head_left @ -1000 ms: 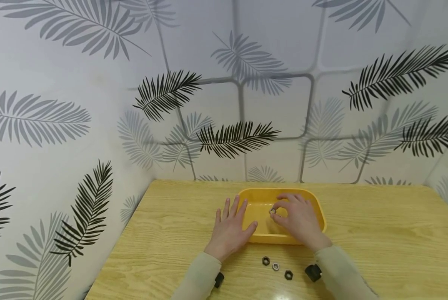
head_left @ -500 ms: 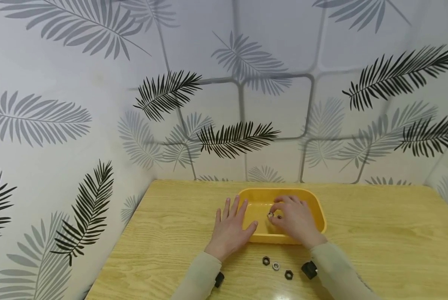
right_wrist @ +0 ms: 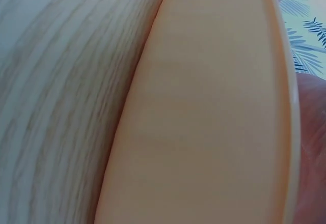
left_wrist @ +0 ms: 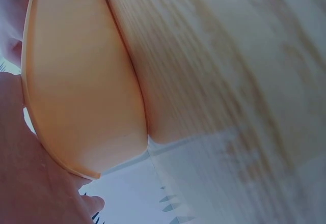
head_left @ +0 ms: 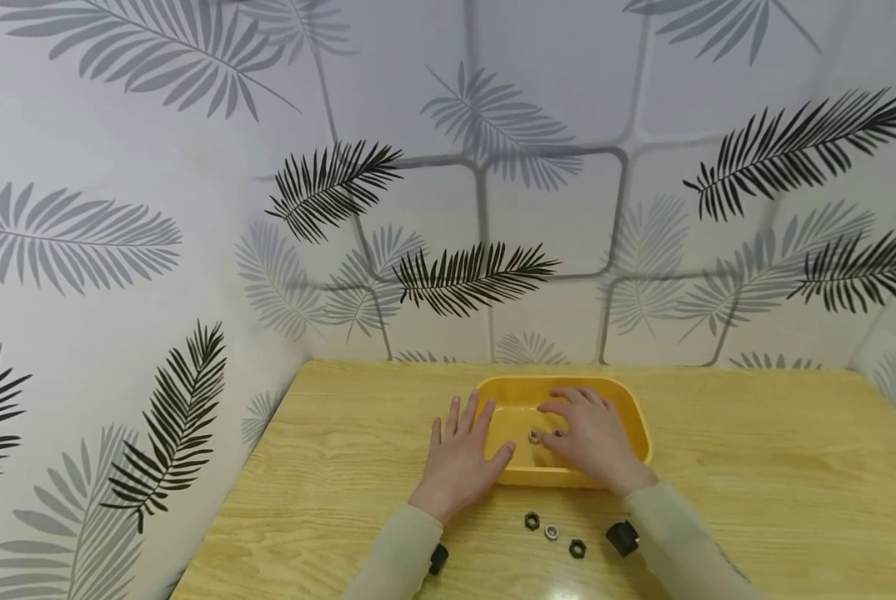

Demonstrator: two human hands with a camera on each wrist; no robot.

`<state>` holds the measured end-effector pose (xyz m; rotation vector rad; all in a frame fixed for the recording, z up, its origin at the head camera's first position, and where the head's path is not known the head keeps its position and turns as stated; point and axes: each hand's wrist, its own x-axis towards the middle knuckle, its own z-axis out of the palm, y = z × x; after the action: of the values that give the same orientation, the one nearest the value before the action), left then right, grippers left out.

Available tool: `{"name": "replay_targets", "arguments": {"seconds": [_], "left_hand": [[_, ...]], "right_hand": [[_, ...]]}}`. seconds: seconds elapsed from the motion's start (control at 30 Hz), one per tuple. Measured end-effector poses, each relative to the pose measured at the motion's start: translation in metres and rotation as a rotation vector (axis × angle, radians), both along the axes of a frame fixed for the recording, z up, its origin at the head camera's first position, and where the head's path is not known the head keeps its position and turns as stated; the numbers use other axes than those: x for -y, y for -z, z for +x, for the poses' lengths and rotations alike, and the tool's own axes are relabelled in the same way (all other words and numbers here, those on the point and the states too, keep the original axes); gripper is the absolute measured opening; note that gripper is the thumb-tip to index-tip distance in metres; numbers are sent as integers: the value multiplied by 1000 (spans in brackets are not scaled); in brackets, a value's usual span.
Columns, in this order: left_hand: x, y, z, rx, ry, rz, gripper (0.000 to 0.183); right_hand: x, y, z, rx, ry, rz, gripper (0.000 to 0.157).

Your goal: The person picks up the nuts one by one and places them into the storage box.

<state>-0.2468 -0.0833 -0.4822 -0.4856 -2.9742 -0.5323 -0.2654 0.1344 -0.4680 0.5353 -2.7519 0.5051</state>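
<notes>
A yellow plastic tray point(head_left: 538, 477) stands on the wooden table. My left hand point(head_left: 458, 467) rests on its left rim with fingers spread and straight. Over the tray's right half is my right hand point(head_left: 593, 437), its thumb and index finger apart. A silver hex nut point(head_left: 533, 436) lies on the tray floor right by that thumb's tip. Another, darker nut point(head_left: 558, 433) shows partly under the same hand. In the left wrist view, the tray's outer wall point(left_wrist: 86, 81) fills much of the picture. The right wrist view shows the tray wall point(right_wrist: 204, 107) and only part of the hand.
In front of the tray lie a black nut point(head_left: 532, 521), a silver nut point(head_left: 551, 532) and a second black nut point(head_left: 578, 549) in a slanting row. Behind the table point(head_left: 755, 467) rises a wall point(head_left: 553, 217) with a leaf pattern.
My right hand has moved slightly left and down in the tray and let go of the silver nut it pinched; thumb and index finger have parted. The left hand has stayed put.
</notes>
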Motion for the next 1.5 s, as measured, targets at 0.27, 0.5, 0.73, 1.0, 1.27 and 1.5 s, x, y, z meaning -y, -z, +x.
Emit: {"name": "replay_targets", "arguments": {"seconds": [0.27, 0.5, 0.73, 1.0, 1.27, 1.5], "left_hand": [[1, -1, 0, 10, -7, 5, 72], [1, -1, 1, 12, 1, 11, 73], [1, -1, 1, 9, 6, 18, 73], [1, -1, 1, 13, 8, 41, 72], [1, 0, 1, 7, 10, 46, 72], [1, -1, 1, 14, 9, 47, 72]], "right_hand": [[-3, -3, 8, -16, -13, -9, 37], [-5, -9, 17, -28, -19, -55, 37], [-9, -15, 22, -60, -26, -71, 38], [-12, -19, 26, -82, -51, -83, 37], [-15, -24, 35, -125, -61, -116, 33], [-17, -29, 45, -160, -71, -142, 32]]}}
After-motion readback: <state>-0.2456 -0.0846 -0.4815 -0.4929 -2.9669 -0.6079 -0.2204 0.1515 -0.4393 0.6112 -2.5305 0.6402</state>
